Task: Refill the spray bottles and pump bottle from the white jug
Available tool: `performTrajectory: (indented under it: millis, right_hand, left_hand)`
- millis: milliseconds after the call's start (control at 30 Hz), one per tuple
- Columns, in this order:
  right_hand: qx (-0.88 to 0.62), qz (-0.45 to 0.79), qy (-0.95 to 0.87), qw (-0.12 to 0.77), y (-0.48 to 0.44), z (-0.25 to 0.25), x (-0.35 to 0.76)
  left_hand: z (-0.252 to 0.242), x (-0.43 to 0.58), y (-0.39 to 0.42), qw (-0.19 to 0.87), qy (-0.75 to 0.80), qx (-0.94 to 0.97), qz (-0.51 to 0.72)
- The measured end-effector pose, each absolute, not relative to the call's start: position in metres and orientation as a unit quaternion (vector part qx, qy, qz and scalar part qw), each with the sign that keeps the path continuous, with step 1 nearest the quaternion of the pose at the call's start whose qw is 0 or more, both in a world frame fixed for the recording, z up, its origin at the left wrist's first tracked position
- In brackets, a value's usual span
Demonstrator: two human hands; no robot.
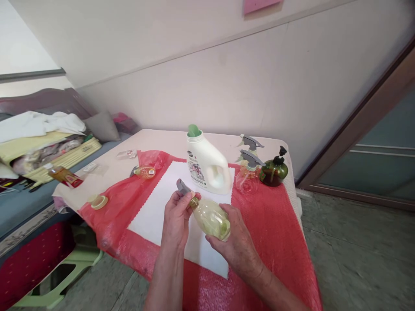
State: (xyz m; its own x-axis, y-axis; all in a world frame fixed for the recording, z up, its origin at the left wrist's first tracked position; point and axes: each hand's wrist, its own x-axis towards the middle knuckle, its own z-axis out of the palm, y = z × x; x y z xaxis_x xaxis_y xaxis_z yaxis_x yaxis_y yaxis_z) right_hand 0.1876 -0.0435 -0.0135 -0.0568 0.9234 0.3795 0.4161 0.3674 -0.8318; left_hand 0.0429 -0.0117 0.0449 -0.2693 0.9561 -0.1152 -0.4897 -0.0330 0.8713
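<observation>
The small spray bottle (210, 217) is clear with a pale yellow-green tint. It has a gold collar at the neck and a grey trigger head (183, 187). It is held in the air, tilted, just above the near part of the table, with its base toward the right. The left hand (177, 216) has its fingers (186, 199) closed around the neck and the trigger head. The right hand (236, 242) grasps the base of the bottle from below. I cannot tell if there is liquid inside.

Under the hands lies a white sheet (155, 207), and it rests on a red bubble sheet (275, 216) that covers most of the table (162, 138). The table stands against a pale wall (227, 77). The floor (356, 259) is grey, and on the right is a door with a dark frame (366, 116).

Behind the held bottle stands a white detergent jug (207, 166) with a green cap (193, 130). To the right of it are two clear spray bottles (248, 179) with grey triggers, one behind the other. Just beside them is a dark green pump bottle (274, 171). Another small bottle (145, 172) lies on its side at the left on the red sheet, and a roll of tape (99, 201) lies near the table corner.
</observation>
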Motion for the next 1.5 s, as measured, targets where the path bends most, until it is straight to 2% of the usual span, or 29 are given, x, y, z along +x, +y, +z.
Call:
performTrajectory:
  millis: [433, 600, 867, 1000, 1133, 1333, 1500]
  right_hand:
    - [-0.504, 0.246, -0.675, 0.480, -0.040, -0.017, 0.190]
    - [-0.517, 0.274, -0.658, 0.474, -0.042, -0.013, 0.190]
    - [-0.516, 0.479, -0.549, 0.450, -0.042, 0.008, 0.196]
    - [-0.422, 0.628, -0.455, 0.470, -0.043, 0.007, 0.196]
    - [-0.327, 0.771, -0.278, 0.470, -0.044, 0.002, 0.193]
    - [-0.319, 0.848, -0.094, 0.413, -0.046, 0.008, 0.191]
    - [-0.324, 0.860, -0.085, 0.385, -0.046, 0.014, 0.189]
  left_hand:
    - [0.041, 0.049, -0.013, 0.530, 0.469, 0.255, 0.658]
    - [0.039, 0.051, -0.014, 0.538, 0.448, 0.255, 0.667]
    - [0.045, 0.049, -0.016, 0.562, 0.435, 0.263, 0.653]
    - [0.046, 0.050, -0.016, 0.565, 0.431, 0.262, 0.653]
    - [0.045, 0.052, -0.016, 0.572, 0.416, 0.264, 0.656]
    - [0.046, 0.054, -0.016, 0.581, 0.402, 0.269, 0.655]
    - [0.044, 0.056, -0.016, 0.565, 0.414, 0.256, 0.665]
